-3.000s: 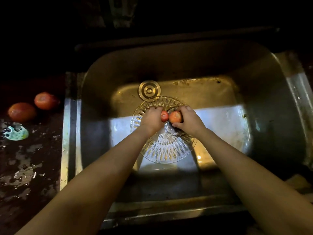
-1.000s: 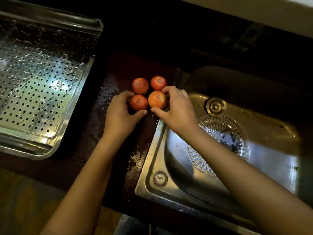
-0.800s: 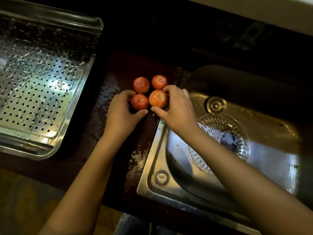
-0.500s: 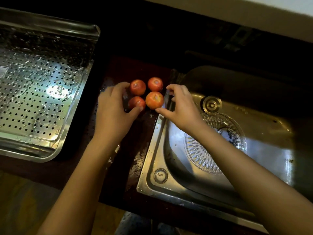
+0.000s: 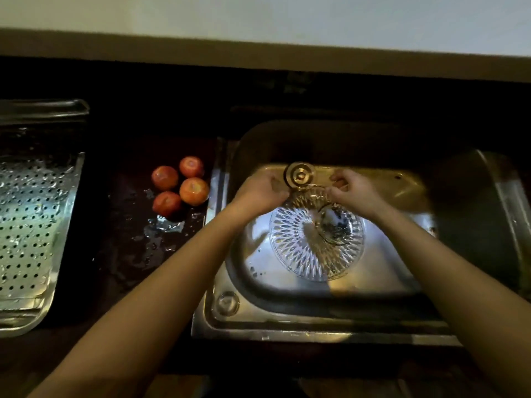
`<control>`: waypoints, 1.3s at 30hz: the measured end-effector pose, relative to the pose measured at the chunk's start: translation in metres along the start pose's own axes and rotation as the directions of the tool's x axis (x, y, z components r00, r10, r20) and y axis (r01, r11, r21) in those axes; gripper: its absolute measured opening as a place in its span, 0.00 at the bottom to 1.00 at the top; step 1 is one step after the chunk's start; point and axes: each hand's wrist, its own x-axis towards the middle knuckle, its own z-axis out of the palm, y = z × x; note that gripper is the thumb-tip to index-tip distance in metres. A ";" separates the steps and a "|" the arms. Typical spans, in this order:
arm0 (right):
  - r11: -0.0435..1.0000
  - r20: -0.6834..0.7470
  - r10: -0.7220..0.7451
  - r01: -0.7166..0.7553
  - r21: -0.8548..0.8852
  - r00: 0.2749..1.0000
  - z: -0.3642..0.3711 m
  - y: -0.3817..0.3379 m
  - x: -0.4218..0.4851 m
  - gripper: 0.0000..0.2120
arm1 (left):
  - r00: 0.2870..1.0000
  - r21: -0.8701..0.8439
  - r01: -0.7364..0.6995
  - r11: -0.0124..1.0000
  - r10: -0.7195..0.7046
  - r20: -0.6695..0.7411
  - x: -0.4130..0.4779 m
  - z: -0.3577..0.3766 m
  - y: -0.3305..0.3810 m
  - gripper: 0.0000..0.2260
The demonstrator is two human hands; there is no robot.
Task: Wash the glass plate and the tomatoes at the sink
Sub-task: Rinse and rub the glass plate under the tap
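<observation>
The patterned glass plate (image 5: 304, 251) lies in the steel sink (image 5: 316, 331), its far rim close to the drain cap (image 5: 299, 175). My left hand (image 5: 258, 192) and my right hand (image 5: 355, 192) both close on that far rim, one on each side of the drain. Several red tomatoes (image 5: 194, 190) sit in a tight cluster on the dark wet counter just left of the sink, apart from both hands. Dim light hides the fingertips' exact contact with the glass.
A perforated steel draining tray (image 5: 28, 225) stands at the far left of the counter. Water puddles (image 5: 166, 225) lie in front of the tomatoes. A wall runs along the back, and the sink's back part is in deep shadow.
Both hands let go of the tomatoes on the counter and moved right into the sink, onto the plate's far rim. The view swung right. The tomatoes stay clustered.
</observation>
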 end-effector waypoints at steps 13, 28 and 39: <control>0.912 0.017 0.384 -0.376 -0.164 0.923 0.032 0.146 -0.011 0.21 | 0.948 0.344 0.246 0.906 -0.299 0.111 0.075 0.111 -0.052 0.19; 0.874 -0.123 0.477 -0.456 0.166 0.870 0.029 0.173 -0.015 0.03 | 0.986 -0.008 0.160 0.987 -0.160 -0.047 0.069 0.144 -0.055 0.12; 0.887 -0.266 0.384 -0.274 0.371 0.884 -0.064 0.146 -0.064 0.11 | 0.996 -0.390 -0.032 0.920 -0.004 -0.092 0.031 0.116 0.025 0.14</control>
